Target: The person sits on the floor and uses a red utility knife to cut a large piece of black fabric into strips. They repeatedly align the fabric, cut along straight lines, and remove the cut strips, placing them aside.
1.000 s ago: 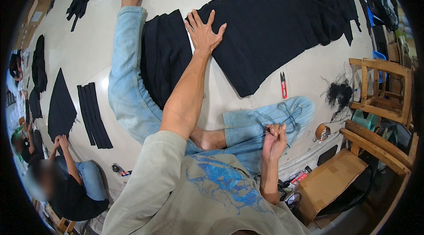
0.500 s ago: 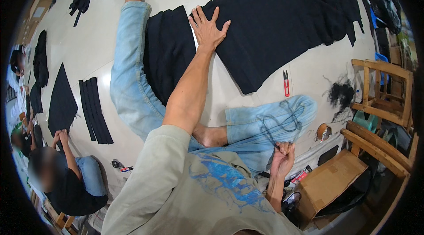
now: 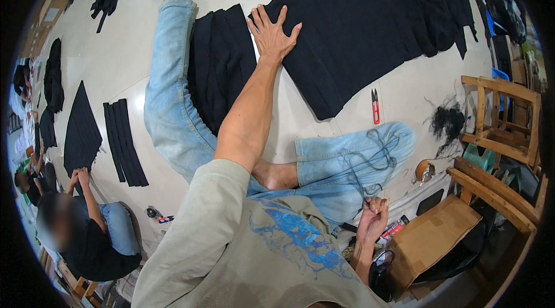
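Note:
My left hand (image 3: 272, 39) lies with fingers spread on the large black fabric piece (image 3: 364, 30), over its left edge. A folded black panel (image 3: 217, 65) lies beside it, between that hand and my outstretched leg. My right hand (image 3: 372, 218) is low at the right, fingertips pinched on dark thread (image 3: 376, 157), whose loose loops lie across my bent denim-covered leg. Red-handled snips (image 3: 376, 108) rest on the floor below the large piece, with a tuft of black fibres (image 3: 448, 117) to their right.
Wooden stools (image 3: 500, 91), a cardboard box (image 3: 433, 238), a roll of tape (image 3: 424, 170) and a black bag (image 3: 503, 7) line the right. At left, a co-worker (image 3: 98, 233) sits handling a black triangular piece (image 3: 81, 134); other people and cut black strips (image 3: 124, 140) are beyond.
My right hand has moved down toward my body, away from the bent leg, drawing the thread along. My left hand stays spread on the fabric; the whole view has shifted slightly.

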`<state>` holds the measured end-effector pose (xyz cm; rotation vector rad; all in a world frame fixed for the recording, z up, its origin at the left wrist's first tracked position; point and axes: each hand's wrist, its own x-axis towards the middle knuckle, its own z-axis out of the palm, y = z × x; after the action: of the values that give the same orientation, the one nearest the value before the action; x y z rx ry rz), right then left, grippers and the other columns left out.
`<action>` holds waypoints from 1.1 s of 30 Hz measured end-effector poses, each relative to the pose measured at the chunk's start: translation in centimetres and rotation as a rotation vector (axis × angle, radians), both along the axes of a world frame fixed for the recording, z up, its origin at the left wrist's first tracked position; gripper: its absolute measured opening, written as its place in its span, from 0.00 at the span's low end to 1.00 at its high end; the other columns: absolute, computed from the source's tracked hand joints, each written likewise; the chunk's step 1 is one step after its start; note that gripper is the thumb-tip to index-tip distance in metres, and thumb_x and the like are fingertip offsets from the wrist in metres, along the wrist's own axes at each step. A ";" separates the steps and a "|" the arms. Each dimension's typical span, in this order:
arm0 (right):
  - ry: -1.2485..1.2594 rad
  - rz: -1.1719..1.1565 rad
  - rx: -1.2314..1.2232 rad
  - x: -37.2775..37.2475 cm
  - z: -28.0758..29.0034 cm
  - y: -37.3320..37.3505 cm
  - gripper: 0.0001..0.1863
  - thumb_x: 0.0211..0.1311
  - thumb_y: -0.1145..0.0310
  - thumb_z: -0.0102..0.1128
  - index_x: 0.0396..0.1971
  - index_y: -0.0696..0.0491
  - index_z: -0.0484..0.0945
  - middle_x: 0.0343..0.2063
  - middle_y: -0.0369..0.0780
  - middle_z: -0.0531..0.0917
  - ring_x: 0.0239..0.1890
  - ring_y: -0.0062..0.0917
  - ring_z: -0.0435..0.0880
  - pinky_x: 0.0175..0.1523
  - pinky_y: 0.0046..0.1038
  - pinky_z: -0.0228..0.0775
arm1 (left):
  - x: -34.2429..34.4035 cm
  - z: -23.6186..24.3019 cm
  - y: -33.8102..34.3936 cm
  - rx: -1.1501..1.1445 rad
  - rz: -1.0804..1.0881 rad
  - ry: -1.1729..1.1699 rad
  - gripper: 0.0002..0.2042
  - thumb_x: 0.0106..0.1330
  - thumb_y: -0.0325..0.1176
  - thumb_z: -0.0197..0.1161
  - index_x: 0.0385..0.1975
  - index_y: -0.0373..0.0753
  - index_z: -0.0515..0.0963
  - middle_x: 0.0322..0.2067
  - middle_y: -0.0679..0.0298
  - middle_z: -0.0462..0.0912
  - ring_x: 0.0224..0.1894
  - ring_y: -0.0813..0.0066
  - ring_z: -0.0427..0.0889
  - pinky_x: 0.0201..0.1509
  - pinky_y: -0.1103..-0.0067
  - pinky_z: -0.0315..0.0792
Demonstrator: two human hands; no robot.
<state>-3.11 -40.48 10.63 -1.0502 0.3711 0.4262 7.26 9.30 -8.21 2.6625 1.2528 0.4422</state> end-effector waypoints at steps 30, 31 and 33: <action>-0.014 -0.169 -0.245 -2.0 2.4 -11.6 0.12 0.78 0.62 0.52 0.33 0.50 0.67 0.21 0.29 0.63 0.27 0.17 0.65 0.52 0.29 0.65 | -0.1 0.4 -0.2 -0.025 -0.027 -0.061 0.36 0.67 0.69 0.47 0.73 0.60 0.64 0.75 0.35 0.45 0.78 0.36 0.37 0.77 0.45 0.30; -0.005 -0.167 -0.302 -1.9 2.7 -12.8 0.12 0.79 0.61 0.50 0.34 0.51 0.67 0.22 0.30 0.63 0.28 0.17 0.65 0.52 0.29 0.66 | -0.2 0.1 -0.2 -0.016 -0.026 -0.073 0.36 0.67 0.69 0.47 0.73 0.60 0.64 0.75 0.35 0.45 0.78 0.36 0.37 0.77 0.45 0.30; -0.008 -0.204 -0.346 -2.1 3.2 -14.5 0.13 0.79 0.61 0.49 0.33 0.51 0.67 0.22 0.30 0.63 0.28 0.17 0.65 0.52 0.29 0.66 | 0.0 -0.1 -0.2 0.007 -0.020 -0.074 0.36 0.67 0.70 0.46 0.73 0.61 0.64 0.74 0.35 0.46 0.78 0.36 0.38 0.77 0.45 0.32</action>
<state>-5.16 -54.98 13.87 -1.3347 0.5522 0.1768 7.28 9.12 -8.35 2.6363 1.2042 0.5386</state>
